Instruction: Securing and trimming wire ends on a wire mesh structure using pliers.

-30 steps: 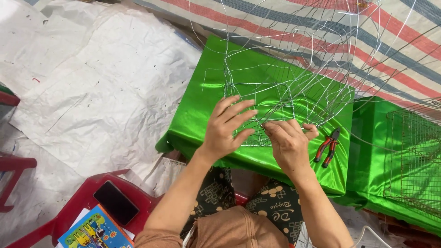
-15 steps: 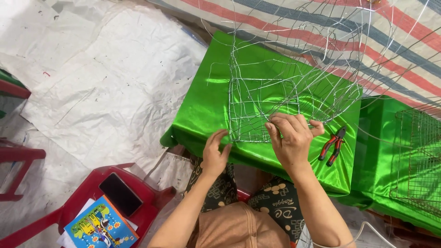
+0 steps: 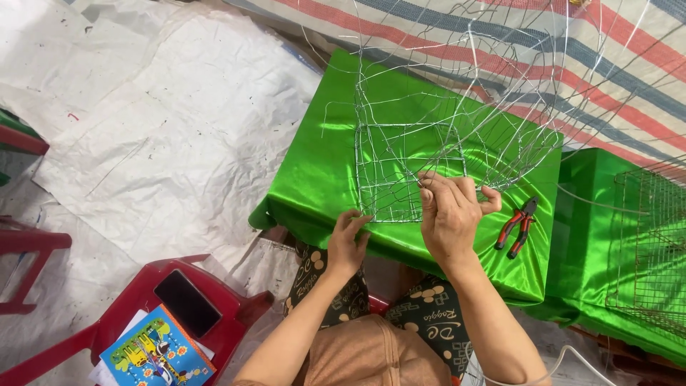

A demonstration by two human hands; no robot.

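Note:
A silvery wire frame (image 3: 411, 154) of bent and gridded wires stands on a table draped in shiny green cloth (image 3: 318, 182). My left hand (image 3: 348, 241) rests at the table's near edge, fingers touching the lower left corner of the wire grid. My right hand (image 3: 450, 214) pinches wires at the grid's lower right part, fingers closed around them. Red-handled pliers (image 3: 516, 226) lie on the green cloth just right of my right hand.
A red plastic stool (image 3: 221, 307) at lower left carries a black phone (image 3: 187, 302) and a colourful booklet (image 3: 156, 353). White sheeting (image 3: 143, 143) covers the floor. A striped tarp (image 3: 572, 57) lies behind. A wire mesh cage (image 3: 654, 250) sits on green cloth at right.
My left hand has slid off the wire grid down to the table's near edge. My right hand has lifted and now pinches wires. The view has shifted.

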